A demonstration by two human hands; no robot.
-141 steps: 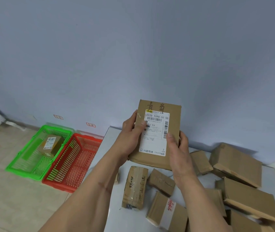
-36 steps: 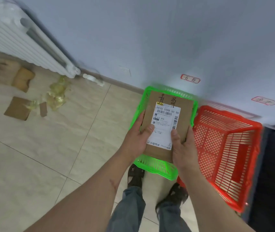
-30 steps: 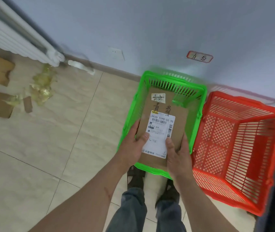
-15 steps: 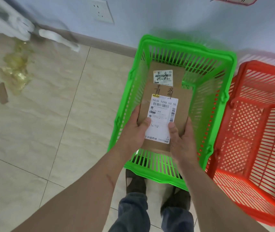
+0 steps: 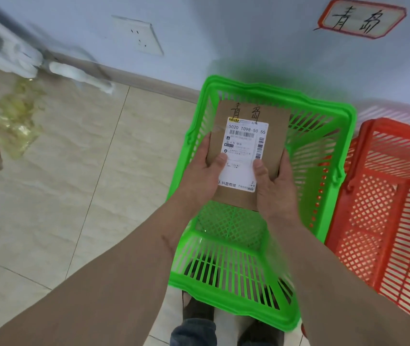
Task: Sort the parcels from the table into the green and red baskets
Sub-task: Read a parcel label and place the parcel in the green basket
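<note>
Currently both hands, left hand [image 5: 200, 179] and right hand [image 5: 275, 189], grip the parcel [image 5: 247, 156], fingers curled round its edges, over the green basket [image 5: 323, 171]. Best lowered flat, label up, before release.

Both hands, left hand [image 5: 200, 179] and right hand [image 5: 275, 189], gripping labelled cardboard parcel [image 5: 250, 136] over green basket [image 5: 323, 151], red basket [image 5: 393, 186] alongside

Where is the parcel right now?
The parcel is centre frame, held by the left hand and right hand inside the green basket, left of the red basket.
</note>
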